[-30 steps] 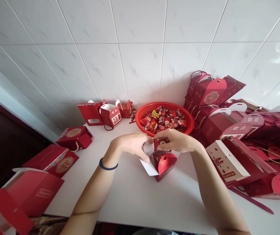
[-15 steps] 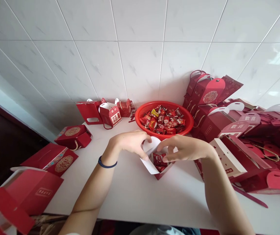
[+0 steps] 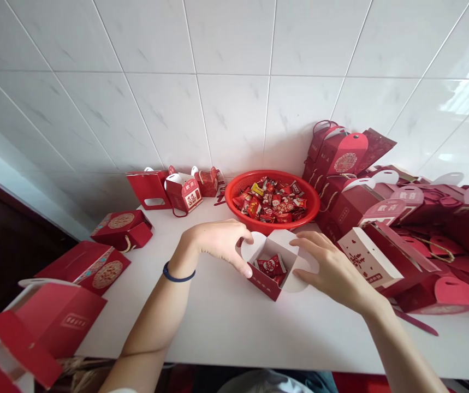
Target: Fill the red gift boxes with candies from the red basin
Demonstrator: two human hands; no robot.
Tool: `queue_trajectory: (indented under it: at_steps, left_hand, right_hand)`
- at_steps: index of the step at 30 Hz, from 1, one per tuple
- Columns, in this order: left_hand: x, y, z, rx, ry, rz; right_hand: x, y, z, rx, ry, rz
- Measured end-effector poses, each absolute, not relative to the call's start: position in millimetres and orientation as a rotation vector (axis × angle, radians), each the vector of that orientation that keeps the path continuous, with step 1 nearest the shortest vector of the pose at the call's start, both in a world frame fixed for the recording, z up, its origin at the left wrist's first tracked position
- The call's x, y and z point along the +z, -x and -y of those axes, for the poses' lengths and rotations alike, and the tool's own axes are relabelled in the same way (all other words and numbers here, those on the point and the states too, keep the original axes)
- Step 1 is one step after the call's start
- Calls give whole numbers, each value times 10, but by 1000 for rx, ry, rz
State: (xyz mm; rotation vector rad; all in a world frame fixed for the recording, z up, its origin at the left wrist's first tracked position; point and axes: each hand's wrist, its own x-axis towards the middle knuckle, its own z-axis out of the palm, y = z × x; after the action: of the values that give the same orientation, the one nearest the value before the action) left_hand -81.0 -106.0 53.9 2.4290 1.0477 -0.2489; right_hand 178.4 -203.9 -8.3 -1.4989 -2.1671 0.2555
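- Our left hand [image 3: 224,244] is half curled around the open box [image 3: 263,285], thumb on its wall and fingertips at the left flap, in what looks like a loose hold; squeezing harder could crease the thin card.
- Our right hand [image 3: 327,268] is half open, thumb and fingers at the right flap [image 3: 295,281]; we cannot tell whether it pinches or only touches. A sharp pull there could bend the flap or twist the box.
- The box sits mid-surface, back from the front edge, with wrapped sweets [image 3: 272,265] low inside; uneven pushing from our hands could tip it and spill them.
- Just behind, toward the back edge, stands the red basket [image 3: 254,222], heaped with more; a knuckle catching its rim could jog some out.
- Toward the right edge of the surface [image 3: 218,327], the piled cartons [image 3: 367,259] sit at odd angles, so our right elbow swinging could topple them.
- Along the left edge, several gift boxes [image 3: 87,267] run to the near-left corner, where our left forearm might nudge one off.
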Motion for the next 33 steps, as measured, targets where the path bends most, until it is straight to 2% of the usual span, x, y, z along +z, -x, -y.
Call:
queue_trajectory:
  at_steps: [7, 18, 26, 33]
  left_hand:
    - [462, 640, 1100, -207, -2417, -1173]
    - [341, 486, 1138, -239, -2424, -1104]
    - [341, 494, 1081, -281, -2372, -1058]
    - [368, 565, 998, -260, -2380, -1145]
  right_hand:
    - [-414, -1843, 2110, 513, 1422, 1882]
    - [-667, -1673, 2242, 645, 1126, 1629]
    - [-607, -1546, 2307, 642, 942, 1755]
    - [-692, -1531, 2300, 628, 959, 1827]
